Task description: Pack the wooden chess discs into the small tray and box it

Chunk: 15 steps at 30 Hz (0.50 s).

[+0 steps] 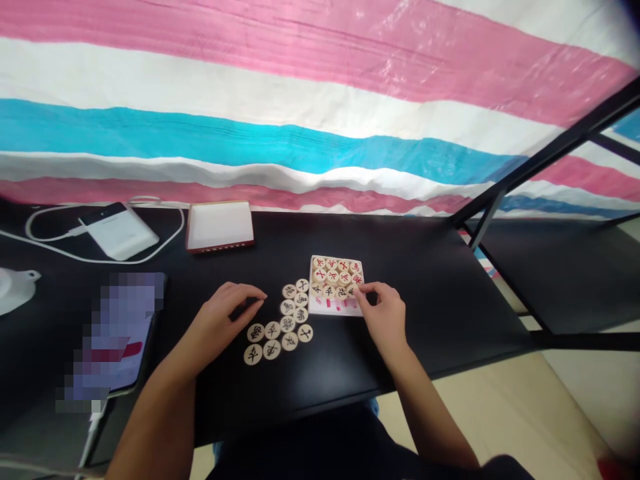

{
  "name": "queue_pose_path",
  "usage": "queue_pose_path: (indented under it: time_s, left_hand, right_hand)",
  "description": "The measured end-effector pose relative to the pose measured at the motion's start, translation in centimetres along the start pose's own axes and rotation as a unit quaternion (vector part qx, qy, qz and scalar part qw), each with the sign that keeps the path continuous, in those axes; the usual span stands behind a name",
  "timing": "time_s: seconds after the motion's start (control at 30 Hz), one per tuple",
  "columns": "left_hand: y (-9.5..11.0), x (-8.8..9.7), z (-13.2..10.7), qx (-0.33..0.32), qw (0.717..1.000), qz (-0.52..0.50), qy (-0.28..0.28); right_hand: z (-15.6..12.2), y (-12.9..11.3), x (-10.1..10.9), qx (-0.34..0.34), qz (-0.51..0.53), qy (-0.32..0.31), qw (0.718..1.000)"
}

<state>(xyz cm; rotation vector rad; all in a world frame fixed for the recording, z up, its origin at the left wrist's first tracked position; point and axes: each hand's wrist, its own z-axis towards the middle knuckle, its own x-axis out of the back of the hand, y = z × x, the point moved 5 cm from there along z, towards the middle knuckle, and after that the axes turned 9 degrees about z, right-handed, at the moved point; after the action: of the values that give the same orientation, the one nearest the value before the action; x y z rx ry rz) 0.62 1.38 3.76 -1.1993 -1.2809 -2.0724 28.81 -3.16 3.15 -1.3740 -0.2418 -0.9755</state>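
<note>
While the left hand (220, 323) lies open and empty beside loose round chess pieces (287, 324), the right hand (383, 317) rests its fingertips (363, 288) on a piece (351, 291) at the four o'clock corner of the white tray (320, 309), grip unconfirmed.

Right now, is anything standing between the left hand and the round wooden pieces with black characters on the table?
Nothing visible stands in the way: only the black tabletop shows between the left hand and the nearest wooden pieces with black characters.
</note>
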Motion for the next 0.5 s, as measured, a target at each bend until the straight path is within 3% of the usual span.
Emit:
queue_pose_path:
  time_s: [0.33, 0.5]
  left_hand:
    - [-0.7, -0.6, -0.2, -0.018, 0.998, 0.007, -0.066]
    - [-0.6, -1.0, -0.3, -0.033, 0.995, -0.013, -0.096]
  right_hand:
    - [-0.2, -0.6, -0.8, 0.09, -0.024, 0.001, 0.996]
    - [0.2, -0.3, -1.0, 0.102, -0.022, 0.031, 0.994]
